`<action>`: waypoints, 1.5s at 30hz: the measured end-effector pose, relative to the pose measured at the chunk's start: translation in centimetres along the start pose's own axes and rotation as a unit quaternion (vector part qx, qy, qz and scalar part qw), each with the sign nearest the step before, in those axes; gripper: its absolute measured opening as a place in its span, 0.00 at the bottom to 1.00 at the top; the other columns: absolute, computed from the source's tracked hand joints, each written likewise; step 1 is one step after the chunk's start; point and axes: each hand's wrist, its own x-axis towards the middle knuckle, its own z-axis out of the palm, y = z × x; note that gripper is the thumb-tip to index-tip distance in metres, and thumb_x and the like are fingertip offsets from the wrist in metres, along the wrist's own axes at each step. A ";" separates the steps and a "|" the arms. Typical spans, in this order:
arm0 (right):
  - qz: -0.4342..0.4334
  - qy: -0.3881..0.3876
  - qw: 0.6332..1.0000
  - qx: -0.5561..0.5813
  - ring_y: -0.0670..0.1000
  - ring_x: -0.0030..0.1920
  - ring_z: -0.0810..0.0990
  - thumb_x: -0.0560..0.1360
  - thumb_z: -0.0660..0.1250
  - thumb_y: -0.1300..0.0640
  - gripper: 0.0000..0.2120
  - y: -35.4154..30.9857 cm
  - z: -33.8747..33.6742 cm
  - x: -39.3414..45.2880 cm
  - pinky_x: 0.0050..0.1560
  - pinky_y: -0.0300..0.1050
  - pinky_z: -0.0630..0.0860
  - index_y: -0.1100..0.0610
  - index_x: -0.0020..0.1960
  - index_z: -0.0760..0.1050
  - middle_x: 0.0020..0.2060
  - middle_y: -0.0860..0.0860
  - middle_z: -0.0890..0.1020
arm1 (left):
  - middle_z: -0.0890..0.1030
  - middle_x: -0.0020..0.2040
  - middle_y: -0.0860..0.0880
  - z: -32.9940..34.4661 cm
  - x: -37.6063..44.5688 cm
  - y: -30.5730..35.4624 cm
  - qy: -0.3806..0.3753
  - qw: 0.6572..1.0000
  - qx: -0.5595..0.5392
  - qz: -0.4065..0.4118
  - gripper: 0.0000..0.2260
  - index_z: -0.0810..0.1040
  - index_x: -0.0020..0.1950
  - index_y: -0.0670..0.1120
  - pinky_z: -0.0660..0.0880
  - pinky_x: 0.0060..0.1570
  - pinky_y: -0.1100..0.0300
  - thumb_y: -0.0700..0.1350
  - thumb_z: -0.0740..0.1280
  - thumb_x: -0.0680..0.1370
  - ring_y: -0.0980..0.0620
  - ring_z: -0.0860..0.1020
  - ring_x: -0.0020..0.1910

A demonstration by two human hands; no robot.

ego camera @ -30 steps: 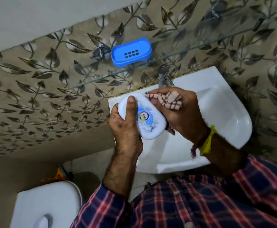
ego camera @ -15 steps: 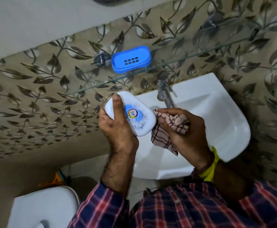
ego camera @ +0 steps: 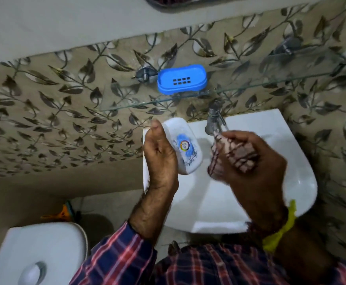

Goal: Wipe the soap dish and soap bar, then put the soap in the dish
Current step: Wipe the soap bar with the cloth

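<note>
Head | left hand [ego camera: 159, 159] grips soap bar [ego camera: 185, 146] | right hand [ego camera: 250, 161] grips blurred cloth [ego camera: 235, 153]

White basin [ego camera: 287, 161], tap [ego camera: 212, 118], glass shelf [ego camera: 270, 84]

1. Beige wall tiles printed with dark leaf-and-vine pattern [ego camera: 44, 112] across the middle of the view.
2. Plain pale grey upper wall band [ego camera: 65, 23] above the tiles, with a dark curved edge of some fixture [ego camera: 188, 3] at the top, too cut off to identify.
3. Clear glass shelf [ego camera: 270, 85] mounted on the tiles by round chrome brackets [ego camera: 144, 74].
4. White ceramic wall-hung washbasin [ego camera: 291, 161] below the shelf, with a chrome tap [ego camera: 214, 118] at its back edge.
5. White toilet cistern with a chrome flush button [ego camera: 34, 254] at lower left.
6. Dim, shadowed floor [ego camera: 98, 210] between cistern and basin; small orange object [ego camera: 62, 212] there, unclear.
</note>
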 end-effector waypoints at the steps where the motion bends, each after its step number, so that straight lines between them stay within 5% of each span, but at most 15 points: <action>1: -0.049 0.002 0.998 -0.040 0.49 0.48 0.86 0.71 0.74 0.60 0.14 -0.5 -0.2 1.1 0.50 0.53 0.82 0.52 0.56 0.83 0.47 0.46 0.87 | 0.84 0.38 0.56 -0.1 -0.3 -0.4 -0.014 1.000 0.009 -0.019 0.16 0.77 0.46 0.47 0.81 0.43 0.60 0.53 0.58 0.86 0.56 0.84 0.43; 4: -0.153 -0.051 0.968 -0.194 0.56 0.50 0.84 0.68 0.68 0.63 0.17 -2.4 1.3 3.0 0.52 0.54 0.80 0.56 0.55 0.84 0.49 0.52 0.87 | 0.87 0.45 0.60 0.0 -2.1 -0.5 -0.095 0.994 0.048 -0.040 0.12 0.79 0.51 0.49 0.80 0.51 0.66 0.48 0.58 0.87 0.63 0.84 0.49; 6: -0.164 -0.101 0.962 -0.194 0.60 0.51 0.83 0.68 0.65 0.63 0.15 -2.8 2.8 2.6 0.55 0.55 0.78 0.61 0.53 0.83 0.50 0.56 0.85 | 0.85 0.61 0.43 0.0 -2.5 -0.5 -0.110 0.991 0.034 -0.064 0.16 0.79 0.62 0.40 0.76 0.68 0.49 0.49 0.59 0.86 0.47 0.81 0.65; 9: -0.181 -0.153 0.952 -0.196 0.61 0.50 0.82 0.69 0.62 0.62 0.15 -2.3 3.5 1.3 0.54 0.55 0.77 0.62 0.51 0.82 0.49 0.58 0.84 | 0.67 0.72 0.25 -0.6 -2.2 -0.4 -0.046 0.995 -0.024 -0.089 0.27 0.65 0.71 0.26 0.62 0.74 0.32 0.49 0.60 0.86 0.28 0.66 0.74; 12: -0.175 -0.124 0.957 -0.194 0.60 0.48 0.81 0.64 0.59 0.64 0.19 -1.4 3.5 2.5 0.52 0.51 0.75 0.62 0.50 0.82 0.47 0.57 0.84 | 0.68 0.73 0.27 -0.4 -2.1 0.8 -0.018 0.996 -0.026 -0.081 0.41 0.65 0.72 0.27 0.64 0.73 0.33 0.62 0.65 0.75 0.30 0.68 0.74; 16: -0.197 -0.177 0.950 -0.166 0.59 0.50 0.80 0.64 0.59 0.63 0.20 -0.7 4.0 1.6 0.53 0.50 0.76 0.62 0.51 0.82 0.48 0.57 0.83 | 0.71 0.74 0.32 -0.8 -1.7 1.0 -0.002 0.996 -0.035 -0.080 0.46 0.69 0.73 0.32 0.65 0.75 0.37 0.67 0.65 0.68 0.34 0.70 0.74; 18: -0.180 -0.176 0.953 -0.170 0.60 0.50 0.81 0.63 0.60 0.65 0.20 0.0 4.1 1.5 0.54 0.48 0.75 0.62 0.52 0.82 0.49 0.57 0.83 | 0.72 0.74 0.34 -1.2 -1.9 0.5 -0.022 0.993 -0.036 -0.108 0.39 0.71 0.71 0.34 0.66 0.76 0.42 0.64 0.66 0.73 0.35 0.69 0.75; 21: -0.142 -0.128 0.970 -0.148 0.57 0.49 0.81 0.60 0.64 0.71 0.20 0.6 4.2 2.6 0.53 0.43 0.74 0.62 0.50 0.83 0.47 0.57 0.84 | 0.75 0.70 0.49 -0.9 -2.2 0.0 -0.008 0.994 0.024 -0.105 0.11 0.76 0.63 0.52 0.68 0.69 0.66 0.54 0.62 0.84 0.47 0.72 0.73; 25: -0.177 -0.175 0.957 -0.147 0.58 0.50 0.80 0.65 0.59 0.64 0.20 0.1 4.4 0.4 0.53 0.47 0.76 0.62 0.52 0.82 0.49 0.56 0.83 | 0.77 0.70 0.34 -0.7 -1.3 0.2 0.003 0.994 -0.031 -0.104 0.31 0.73 0.69 0.34 0.69 0.73 0.39 0.59 0.63 0.78 0.36 0.75 0.70; 29: -0.113 -0.133 0.972 -0.156 0.60 0.48 0.82 0.61 0.63 0.73 0.19 0.8 4.2 2.6 0.50 0.47 0.78 0.64 0.49 0.83 0.46 0.58 0.84 | 0.79 0.68 0.39 -0.5 -1.7 -0.2 -0.005 0.994 -0.016 -0.107 0.10 0.78 0.60 0.47 0.72 0.71 0.44 0.49 0.60 0.86 0.42 0.78 0.67; 32: -0.174 -0.202 0.950 -0.163 0.59 0.49 0.81 0.64 0.59 0.63 0.19 -0.3 4.3 0.8 0.50 0.50 0.77 0.61 0.51 0.82 0.48 0.56 0.83 | 0.80 0.65 0.49 -0.4 -1.2 -0.6 0.003 0.997 0.001 -0.080 0.07 0.77 0.56 0.53 0.73 0.67 0.66 0.50 0.60 0.86 0.62 0.80 0.61; 33: -0.173 -0.210 0.949 -0.162 0.59 0.49 0.81 0.65 0.58 0.62 0.20 -0.4 4.2 0.4 0.50 0.51 0.77 0.61 0.51 0.82 0.48 0.55 0.83 | 0.80 0.64 0.49 -0.5 -1.2 -0.5 0.002 0.997 -0.003 -0.079 0.07 0.77 0.56 0.52 0.73 0.66 0.66 0.50 0.60 0.86 0.63 0.80 0.60; 37: -0.117 -0.132 0.973 -0.151 0.60 0.47 0.82 0.62 0.65 0.73 0.17 0.2 4.0 3.1 0.50 0.52 0.79 0.64 0.49 0.83 0.45 0.58 0.84 | 0.73 0.71 0.30 -0.3 -1.8 -0.7 -0.019 0.995 -0.003 -0.097 0.21 0.71 0.70 0.33 0.68 0.73 0.36 0.49 0.57 0.87 0.33 0.72 0.72; 41: -0.168 -0.204 0.950 -0.170 0.59 0.49 0.82 0.63 0.67 0.67 0.17 -0.3 4.2 1.7 0.50 0.50 0.78 0.61 0.51 0.82 0.47 0.56 0.84 | 0.84 0.62 0.43 -0.6 -1.5 -0.4 -0.005 0.997 -0.009 -0.081 0.14 0.78 0.60 0.42 0.75 0.66 0.43 0.50 0.57 0.87 0.45 0.81 0.65; 45: -0.107 -0.151 0.973 -0.135 0.59 0.47 0.82 0.61 0.63 0.69 0.19 0.2 3.9 2.0 0.49 0.50 0.78 0.62 0.49 0.83 0.46 0.56 0.83 | 0.83 0.60 0.40 -0.4 -1.3 -0.4 0.001 0.997 -0.013 -0.081 0.11 0.77 0.54 0.48 0.77 0.65 0.40 0.50 0.58 0.87 0.42 0.82 0.61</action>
